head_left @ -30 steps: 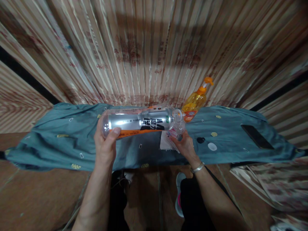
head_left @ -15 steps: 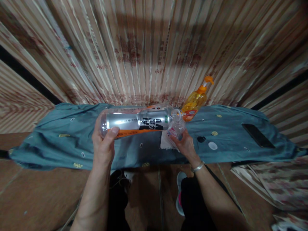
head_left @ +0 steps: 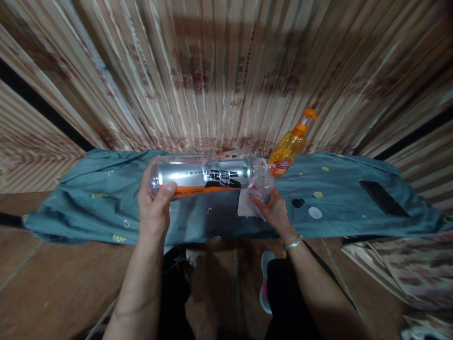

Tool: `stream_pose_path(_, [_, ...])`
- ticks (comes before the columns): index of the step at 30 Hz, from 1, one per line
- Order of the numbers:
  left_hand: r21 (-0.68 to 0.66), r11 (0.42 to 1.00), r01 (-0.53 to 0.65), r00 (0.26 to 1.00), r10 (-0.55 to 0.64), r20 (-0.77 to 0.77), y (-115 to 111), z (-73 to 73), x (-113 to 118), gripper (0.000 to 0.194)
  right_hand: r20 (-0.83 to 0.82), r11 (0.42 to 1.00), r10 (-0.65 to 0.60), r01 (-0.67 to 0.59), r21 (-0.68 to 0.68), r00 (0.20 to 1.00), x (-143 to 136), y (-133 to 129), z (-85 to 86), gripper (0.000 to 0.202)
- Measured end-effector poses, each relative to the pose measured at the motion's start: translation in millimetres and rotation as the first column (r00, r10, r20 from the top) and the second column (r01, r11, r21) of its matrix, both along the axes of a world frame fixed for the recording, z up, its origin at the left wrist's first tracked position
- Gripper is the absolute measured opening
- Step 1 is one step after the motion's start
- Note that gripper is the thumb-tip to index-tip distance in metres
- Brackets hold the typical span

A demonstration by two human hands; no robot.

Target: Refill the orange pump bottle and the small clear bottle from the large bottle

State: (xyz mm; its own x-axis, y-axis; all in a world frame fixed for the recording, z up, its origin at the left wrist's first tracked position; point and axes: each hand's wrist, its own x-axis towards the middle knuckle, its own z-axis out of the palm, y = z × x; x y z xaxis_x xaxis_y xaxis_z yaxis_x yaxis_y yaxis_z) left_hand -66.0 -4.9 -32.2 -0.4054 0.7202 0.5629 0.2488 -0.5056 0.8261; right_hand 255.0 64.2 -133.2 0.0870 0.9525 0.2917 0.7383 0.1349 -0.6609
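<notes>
A large clear bottle (head_left: 201,175) with a silver, black and orange label lies level in the air, its base wrapped by my left hand (head_left: 155,200). Its neck points right and meets the mouth of a smaller clear plastic bottle (head_left: 260,182). Around that smaller bottle my right hand (head_left: 274,205) is closed. Whether the two mouths touch cannot be made out. Beneath, a whitish cloth (head_left: 247,208) lies on the teal-covered surface (head_left: 191,219). Just beyond my right hand stands a yellow bottle (head_left: 288,148) with an orange pump.
Right of my right hand are a small black object (head_left: 298,203) and a white round disc (head_left: 314,212). A dark phone (head_left: 384,198) lies farther right. Behind the surface hangs a striped, patterned curtain (head_left: 219,75). My feet are on the tiled floor below.
The view has shifted slightly. Both hands keep their hold on the bottles, and the large bottle looks a little more level.
</notes>
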Motion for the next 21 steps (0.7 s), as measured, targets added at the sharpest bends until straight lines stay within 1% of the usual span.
stream_pose_path(2, [-0.035,0.998,0.043,0.994,-0.039,0.097,0.1,-0.1,-0.4,0.065,-0.008,1.0,-0.004,0.004,-0.009,1.0,-0.3,-0.6,1.0,0.049])
stream_pose_path(3, [-0.043,0.997,0.058,0.991,-0.052,0.119,-0.1,0.2,-0.6,0.065,-0.011,1.0,-0.006,0.006,-0.016,1.0,-0.2,-0.8,1.4,0.051])
stream_pose_path(6, [-0.039,0.997,0.064,0.992,-0.06,0.112,-0.7,2.1,-0.4,0.061,-0.016,1.0,-0.002,0.001,-0.027,1.0,0.7,-0.5,2.0,0.055])
stream_pose_path(13, [-0.027,0.998,0.055,0.987,-0.05,0.153,-1.4,9.8,5.6,0.055,-0.037,1.0,0.023,-0.023,0.002,0.999,3.0,1.7,0.2,0.056])
stream_pose_path(17, [-0.033,0.998,0.047,0.979,-0.04,0.199,-1.2,12.5,8.3,0.058,-0.019,1.0,0.03,-0.03,0.0,0.999,2.7,1.5,0.6,0.053])
stream_pose_path(21, [-0.025,0.999,0.043,0.986,-0.039,0.159,-1.3,12.3,8.3,0.057,-0.012,1.0,0.029,-0.03,-0.008,0.999,2.2,0.9,1.7,0.051])
